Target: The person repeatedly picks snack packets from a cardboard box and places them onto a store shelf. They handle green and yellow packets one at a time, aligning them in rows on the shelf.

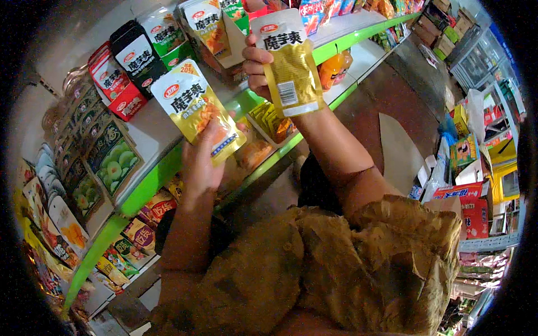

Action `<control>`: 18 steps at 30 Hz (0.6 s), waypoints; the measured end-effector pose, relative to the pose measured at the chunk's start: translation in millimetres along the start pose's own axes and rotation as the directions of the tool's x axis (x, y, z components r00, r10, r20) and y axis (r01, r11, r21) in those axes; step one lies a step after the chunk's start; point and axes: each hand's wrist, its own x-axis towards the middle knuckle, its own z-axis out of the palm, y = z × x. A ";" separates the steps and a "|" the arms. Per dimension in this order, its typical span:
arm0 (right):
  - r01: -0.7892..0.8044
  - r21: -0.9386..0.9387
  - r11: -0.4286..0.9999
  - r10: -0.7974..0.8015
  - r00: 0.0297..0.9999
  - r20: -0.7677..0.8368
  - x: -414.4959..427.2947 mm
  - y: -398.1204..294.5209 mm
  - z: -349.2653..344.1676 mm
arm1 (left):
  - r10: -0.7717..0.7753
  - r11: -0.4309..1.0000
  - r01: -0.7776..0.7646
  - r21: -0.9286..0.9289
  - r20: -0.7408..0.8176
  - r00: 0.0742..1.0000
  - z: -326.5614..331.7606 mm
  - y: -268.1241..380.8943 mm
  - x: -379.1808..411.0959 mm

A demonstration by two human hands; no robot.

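My left hand [206, 155] grips a white and gold snack pouch [191, 105], its printed front with a food picture turned up towards me. Farther off and to the right, my right hand [257, 67] holds a second white and gold pouch [294, 69] by its left edge; a barcode shows on that side. Both pouches are held above the edge of a shelf [138, 195] with a green front strip. Behind them stand an open display box of similar gold pouches [208, 31], a green box of pouches [166, 38] and a black one [134, 59].
Dark packs picturing green fruit [115, 157] stand in rows at the left. Below, a lower shelf carries snack bags [141, 235]; orange drink bottles [331, 69] stand farther right. Across the aisle are a cardboard sheet [399, 147] and red cartons [464, 206].
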 end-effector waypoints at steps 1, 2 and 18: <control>0.030 -0.087 0.996 -0.035 0.998 -0.046 -1.2 2.6 3.9 | -0.002 1.000 0.002 0.013 -0.015 1.000 0.3 -0.3 0.4; 0.011 -0.046 0.999 -0.011 1.000 -0.014 -1.0 3.5 3.8 | 0.015 0.999 -0.015 0.033 -0.018 1.000 1.0 -1.5 1.2; -0.046 -0.958 0.283 -0.476 0.860 -0.182 0.8 16.2 -20.0 | 0.057 0.997 -0.055 0.049 -0.036 0.998 -11.1 -18.3 5.1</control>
